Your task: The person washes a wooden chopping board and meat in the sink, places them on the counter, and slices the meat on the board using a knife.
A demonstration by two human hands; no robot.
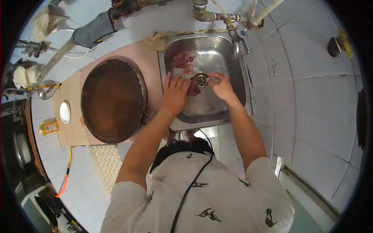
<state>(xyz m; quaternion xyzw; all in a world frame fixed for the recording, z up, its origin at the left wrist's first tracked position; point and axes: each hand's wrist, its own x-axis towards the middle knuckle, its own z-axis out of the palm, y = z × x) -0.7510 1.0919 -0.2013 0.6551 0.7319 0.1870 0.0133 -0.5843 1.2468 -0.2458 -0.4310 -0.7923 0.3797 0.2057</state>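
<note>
Both of my hands are inside a stainless steel sink (215, 107). My left hand (175, 94) lies palm down at the sink's left side, its fingers against a dark red piece of raw meat (193, 88); whether it grips the piece is hidden. My right hand (222, 86) is just right of the metal drain strainer (201, 80), with thumb and index finger bent towards its rim; what lies between the fingertips is too small to tell. More red raw meat (183, 60) with reddish liquid lies in the sink's upper left part.
A large round wooden board (114, 100) stands on the counter left of the sink. A tap (239, 43) reaches over the sink's upper right corner. A cloth (157, 40) lies behind the upper left rim. Farther left are a white dish (65, 112) and a yellow bottle (49, 127).
</note>
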